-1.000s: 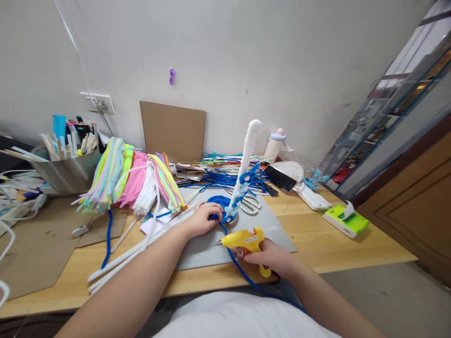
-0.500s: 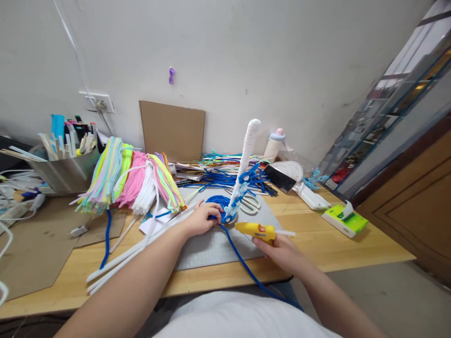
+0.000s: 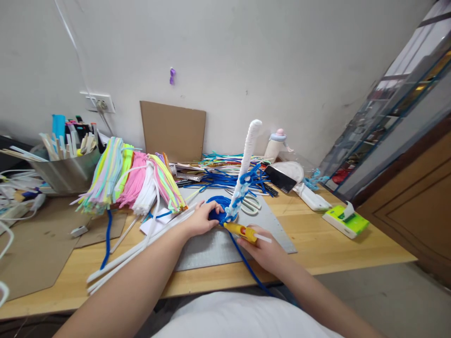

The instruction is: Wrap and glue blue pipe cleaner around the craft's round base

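My right hand is wrapped round a yellow hot glue gun with a white glue stick poking out of its back. Its nozzle tip is at the near edge of a round blue coiled base. My left hand grips that base at its left side, fingers bent over it. From the base rises a white fuzzy post, tilted slightly right, with blue and light-blue fuzzy pieces round its lower part. A loose blue pipe cleaner runs from the base over the table's front edge.
A grey cutting mat lies under the work, with scissors behind the post. Bundles of coloured pipe cleaners and a metal container stand left. A phone and a tissue pack lie right.
My right hand has brought the glue gun left and slightly down, so that its nozzle meets the base's near edge. My left hand stays on the base.
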`<state>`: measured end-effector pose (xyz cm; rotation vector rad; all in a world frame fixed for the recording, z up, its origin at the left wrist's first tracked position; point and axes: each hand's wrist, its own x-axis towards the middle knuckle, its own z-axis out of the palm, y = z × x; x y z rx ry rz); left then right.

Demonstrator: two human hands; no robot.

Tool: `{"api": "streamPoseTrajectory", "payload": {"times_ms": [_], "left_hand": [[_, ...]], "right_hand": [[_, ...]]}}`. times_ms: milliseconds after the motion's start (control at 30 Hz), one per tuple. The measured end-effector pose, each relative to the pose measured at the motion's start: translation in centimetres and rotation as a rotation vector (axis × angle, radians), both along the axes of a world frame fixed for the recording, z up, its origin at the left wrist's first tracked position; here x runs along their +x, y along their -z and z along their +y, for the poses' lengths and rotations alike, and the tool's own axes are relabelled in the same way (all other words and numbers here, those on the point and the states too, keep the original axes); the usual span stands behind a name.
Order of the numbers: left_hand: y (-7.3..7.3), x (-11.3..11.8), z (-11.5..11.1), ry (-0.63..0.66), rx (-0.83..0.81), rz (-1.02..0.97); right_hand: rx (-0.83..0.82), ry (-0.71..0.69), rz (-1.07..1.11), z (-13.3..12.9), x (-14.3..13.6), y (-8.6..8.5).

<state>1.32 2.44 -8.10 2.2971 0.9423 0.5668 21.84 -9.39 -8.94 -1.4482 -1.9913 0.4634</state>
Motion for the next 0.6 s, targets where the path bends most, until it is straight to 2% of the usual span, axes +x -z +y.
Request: {"api": "streamPoseTrajectory", "payload": {"times_ms": [267, 600], "left_hand": [[0.68, -0.12, 0.42, 0.050, 0.007, 0.012], [0.41, -0.15, 0.43, 0.067, 0.012, 0.019]], "right_hand": [[0.034, 0.024, 0.008, 0.07, -0.36, 0.95], [-0.145, 0.093, 0.148, -0.55, 0.27, 0.27]]}}
